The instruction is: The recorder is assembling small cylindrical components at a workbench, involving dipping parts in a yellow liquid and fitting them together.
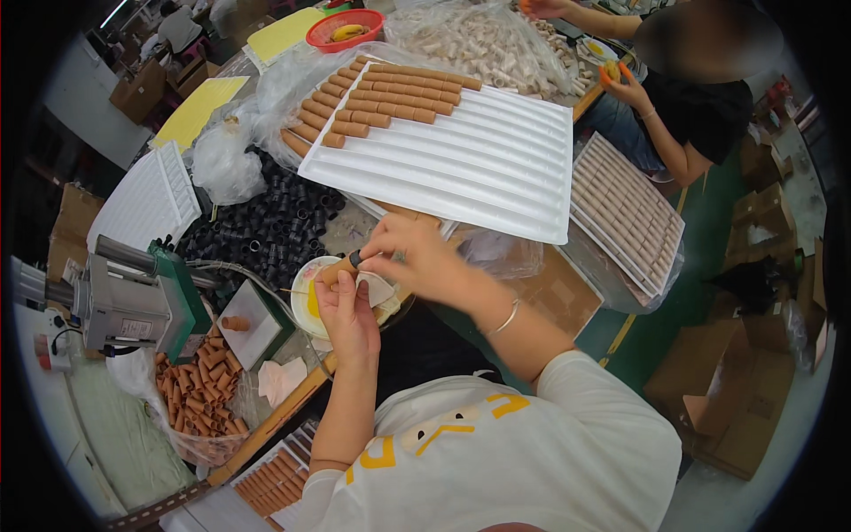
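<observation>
My left hand is closed around a brown tube, held tilted above a round white dish with something yellow in it. At the tube's upper right end sits a black ring. The fingers of my right hand are pinched at this ring. A crumpled white cloth shows beside my left fingers; whether it is held I cannot tell. Beyond my hands, a ridged white tray carries rows of brown tubes on its far left part.
A heap of black rings covers the table's left. Nearer stand a machine with a green plate and a bag of loose brown tubes. Another person works at far right, beside a filled tray. A red basket stands at the back.
</observation>
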`<state>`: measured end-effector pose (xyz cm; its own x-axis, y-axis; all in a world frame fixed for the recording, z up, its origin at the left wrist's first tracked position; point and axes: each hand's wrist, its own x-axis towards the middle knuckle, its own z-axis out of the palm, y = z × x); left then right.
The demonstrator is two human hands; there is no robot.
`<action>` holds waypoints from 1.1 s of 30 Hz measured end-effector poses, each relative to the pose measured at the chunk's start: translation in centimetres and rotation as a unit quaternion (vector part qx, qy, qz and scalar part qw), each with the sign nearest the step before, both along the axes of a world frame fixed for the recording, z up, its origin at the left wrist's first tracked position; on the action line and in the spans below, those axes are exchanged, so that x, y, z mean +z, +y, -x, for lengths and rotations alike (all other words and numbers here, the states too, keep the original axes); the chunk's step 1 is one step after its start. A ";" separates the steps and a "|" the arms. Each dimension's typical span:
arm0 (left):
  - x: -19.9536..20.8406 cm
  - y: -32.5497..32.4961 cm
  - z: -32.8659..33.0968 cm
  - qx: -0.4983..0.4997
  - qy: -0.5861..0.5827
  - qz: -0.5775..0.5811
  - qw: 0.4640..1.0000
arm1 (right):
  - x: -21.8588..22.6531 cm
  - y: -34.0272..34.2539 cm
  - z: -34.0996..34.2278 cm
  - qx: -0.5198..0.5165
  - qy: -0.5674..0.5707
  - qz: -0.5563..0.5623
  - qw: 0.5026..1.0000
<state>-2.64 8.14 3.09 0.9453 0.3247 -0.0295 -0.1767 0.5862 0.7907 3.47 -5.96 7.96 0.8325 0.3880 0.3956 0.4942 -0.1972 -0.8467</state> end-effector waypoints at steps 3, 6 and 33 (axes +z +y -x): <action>-0.1 1.3 0.0 -0.024 0.038 0.045 0.998 | 1.6 -3.9 -6.7 -0.133 -0.025 0.131 0.982; 0.1 1.5 0.2 -0.022 0.048 0.062 0.997 | 0.3 -6.8 -14.3 -0.263 -0.111 0.232 0.930; 2.0 3.3 -2.5 0.052 -0.057 -0.237 0.969 | 1.5 2.1 -2.4 0.034 -0.134 0.089 0.986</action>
<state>-0.15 11.45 5.07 0.8953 0.3703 0.2477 -0.3165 0.1372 0.9386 5.85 -3.83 9.51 0.6765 0.5222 0.5193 0.7134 -0.2894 -0.6382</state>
